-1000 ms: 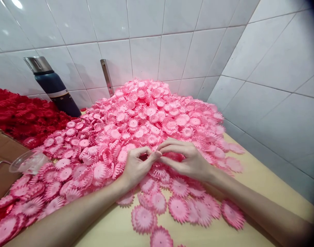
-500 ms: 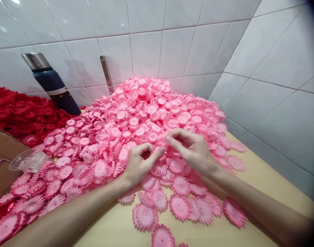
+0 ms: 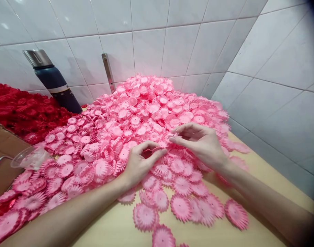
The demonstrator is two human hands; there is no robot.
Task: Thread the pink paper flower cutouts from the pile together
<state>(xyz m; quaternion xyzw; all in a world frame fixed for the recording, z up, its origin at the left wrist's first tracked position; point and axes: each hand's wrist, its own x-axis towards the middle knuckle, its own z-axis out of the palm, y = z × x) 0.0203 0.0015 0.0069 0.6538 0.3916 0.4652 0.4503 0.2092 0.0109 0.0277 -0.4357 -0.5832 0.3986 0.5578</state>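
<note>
A large heap of pink scalloped fabric flower discs [image 3: 136,120] spreads in front of me, many with a small dark hole at the centre. Low over the heap's near side, my left hand [image 3: 143,161] pinches a pink flower disc [image 3: 157,149] between thumb and fingers. Just to its right, my right hand [image 3: 200,142] is closed on another pink flower disc [image 3: 174,136], held at the fingertips. The two hands are apart by a small gap. Some loose discs, such as a flower disc [image 3: 146,216], lie flat below them.
A dark blue bottle [image 3: 57,84] with a steel cap leans at back left, beside a red pile of petals [image 3: 23,109]. A clear plastic cup [image 3: 30,158] and a cardboard box [image 3: 7,151] stand at left. Tiled walls [image 3: 149,48] bound the yellow table [image 3: 110,226].
My right hand has moved right, away from the left, and a disc now shows at its fingertips. My left hand stays nearly in place. The view has shifted slightly.
</note>
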